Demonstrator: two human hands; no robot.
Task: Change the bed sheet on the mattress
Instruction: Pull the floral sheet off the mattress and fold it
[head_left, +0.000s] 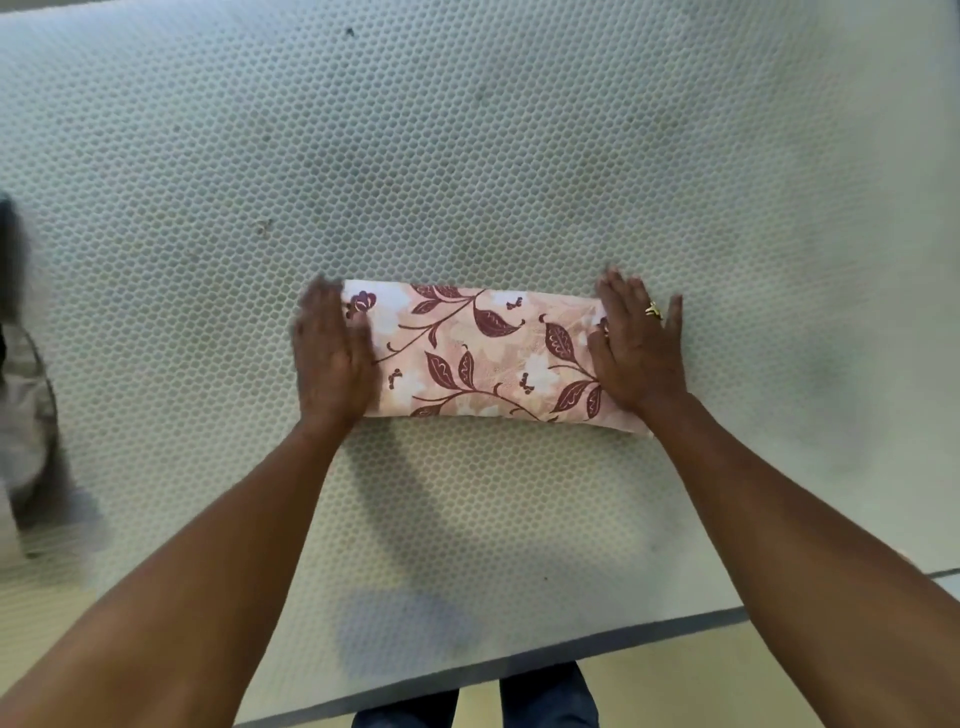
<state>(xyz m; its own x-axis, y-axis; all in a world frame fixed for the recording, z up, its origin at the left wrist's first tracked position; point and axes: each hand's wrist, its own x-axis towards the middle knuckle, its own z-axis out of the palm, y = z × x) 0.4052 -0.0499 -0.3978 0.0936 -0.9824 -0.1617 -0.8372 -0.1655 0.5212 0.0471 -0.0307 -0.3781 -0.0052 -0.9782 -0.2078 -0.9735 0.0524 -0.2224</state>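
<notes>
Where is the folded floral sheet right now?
In the head view, the folded floral sheet lies mid-frame on the bare mattress, the left hand and right hand resting on its ends.

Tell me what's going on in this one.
A folded, leaf-printed sheet lies on a bare mattress, near its front edge. The left hand rests flat on the sheet's left end and the right hand flat on its right end, fingers straight. Nothing has been spread out yet, so the mattress is uncovered apart from the folded bundle.
</notes>
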